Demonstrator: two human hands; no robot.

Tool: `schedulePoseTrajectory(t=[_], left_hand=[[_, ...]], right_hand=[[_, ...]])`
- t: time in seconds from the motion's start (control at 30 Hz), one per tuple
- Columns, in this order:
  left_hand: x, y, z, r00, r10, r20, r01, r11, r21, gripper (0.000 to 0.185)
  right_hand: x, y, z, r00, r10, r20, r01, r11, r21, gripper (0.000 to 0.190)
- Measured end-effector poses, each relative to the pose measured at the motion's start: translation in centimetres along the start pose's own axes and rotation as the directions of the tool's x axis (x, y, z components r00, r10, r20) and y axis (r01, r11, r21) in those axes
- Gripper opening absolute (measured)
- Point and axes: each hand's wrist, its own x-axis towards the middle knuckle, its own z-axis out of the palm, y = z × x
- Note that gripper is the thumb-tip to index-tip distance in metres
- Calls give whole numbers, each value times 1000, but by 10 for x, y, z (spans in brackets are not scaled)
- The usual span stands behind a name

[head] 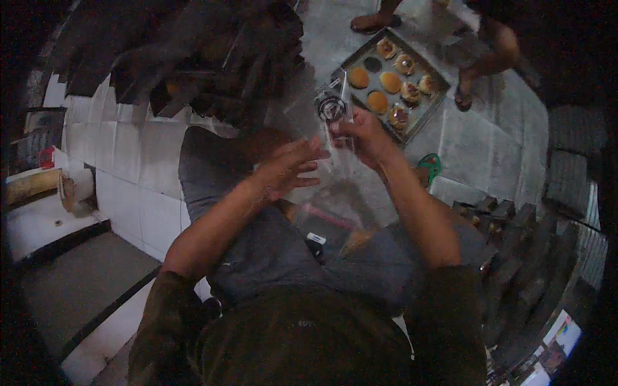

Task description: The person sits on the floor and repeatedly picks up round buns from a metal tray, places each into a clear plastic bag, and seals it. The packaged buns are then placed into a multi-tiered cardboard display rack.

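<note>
My right hand (362, 137) grips a clear plastic bag (342, 120) that bears a round dark print. My left hand (292, 169) is just left of the bag, with its fingers spread and slightly blurred; nothing shows in it. Beyond my right hand a metal baking tray (437, 103) lies on the floor at an angle. Several round golden buns (377, 102) sit bare on it, and others, such as the bun at its near edge (399, 117), look wrapped in clear plastic. Between my thighs lies a plastic packet with a pink edge (333, 217), blurred in part.
Another person's feet (376, 23) stand beside the tray's far corner and right side. A green sandal (429, 166) is near my right forearm. White tiled surfaces (140, 169) rise on the left, with a roll-like object (77, 188) on a ledge. Dark stacked pieces (502, 212) lie on the right.
</note>
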Motion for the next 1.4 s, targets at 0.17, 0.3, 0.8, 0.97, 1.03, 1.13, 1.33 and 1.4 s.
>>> schedulePoseTrajectory(t=[0.17, 0.3, 0.8, 0.97, 1.03, 1.13, 1.33, 1.4], left_hand=[[-51, -22, 24, 939, 337, 69, -339, 941, 8, 44], [-89, -33, 47, 894, 448, 20, -447, 894, -9, 39], [32, 21, 28, 803, 596, 27, -402, 507, 763, 37], [42, 35, 28, 968, 195, -155, -86, 846, 527, 34], [53, 40, 20, 964, 116, -240, -1, 901, 433, 33], [54, 44, 11, 902, -24, -432, 82, 990, 117, 28], [67, 48, -26, 948, -102, -301, -27, 918, -395, 29], [52, 52, -5, 947, -54, -317, -108, 876, -471, 19]], right_hand=[[-116, -20, 55, 984, -88, -152, 84, 996, -37, 32], [-163, -11, 53, 962, -76, -261, 73, 997, -22, 26], [84, 122, -268, 894, -154, -422, -417, 63, -907, 40], [156, 129, -360, 822, -430, -372, -237, 335, -912, 41], [177, 117, -353, 890, -289, -352, -281, 260, -924, 47], [194, 81, -300, 938, -71, -339, -327, 142, -934, 56], [169, 52, -297, 919, -9, -393, -388, 150, -909, 63], [140, 10, -218, 939, 200, -279, -343, 545, -765, 62]])
